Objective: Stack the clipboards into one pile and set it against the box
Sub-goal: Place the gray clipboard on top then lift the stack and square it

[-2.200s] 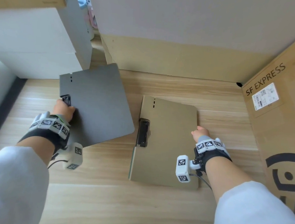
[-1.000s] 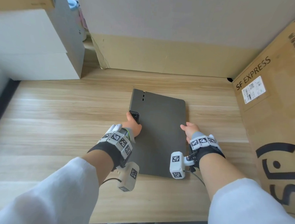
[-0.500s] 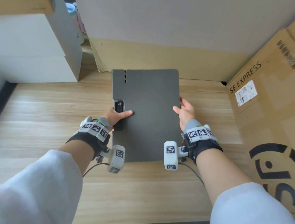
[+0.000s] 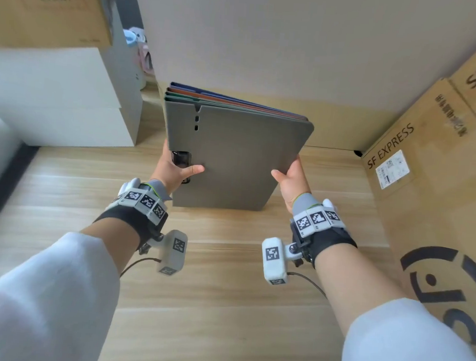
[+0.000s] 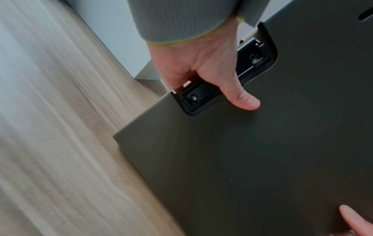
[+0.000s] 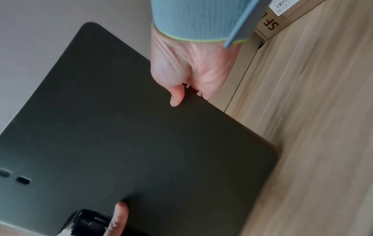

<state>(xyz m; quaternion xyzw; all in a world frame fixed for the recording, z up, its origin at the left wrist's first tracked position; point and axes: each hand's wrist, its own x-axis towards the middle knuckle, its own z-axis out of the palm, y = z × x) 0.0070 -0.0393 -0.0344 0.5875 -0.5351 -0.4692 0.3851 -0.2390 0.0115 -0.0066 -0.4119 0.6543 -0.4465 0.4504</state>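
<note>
A pile of several clipboards (image 4: 233, 157) stands tilted on its lower edge on the wooden table (image 4: 222, 293), its top leaning away toward the tall back box (image 4: 270, 40). Green, orange and blue edges show behind the grey front board (image 5: 262, 151). My left hand (image 4: 175, 169) grips the pile's left edge at the black clip (image 5: 212, 89), thumb on the front face. My right hand (image 4: 289, 181) grips the right edge, thumb on the front (image 6: 177, 97). Whether the pile touches the box is hidden.
A brown SF EXPRESS carton (image 4: 435, 196) stands along the right side of the table. White boxes (image 4: 52, 94) with a brown carton on top fill the back left. A gap with small items lies between the white boxes and the back box.
The grey clipboard was laid on the tan one, then both hands lifted the pile's far end. It now stands steeply, farther back toward the box.
</note>
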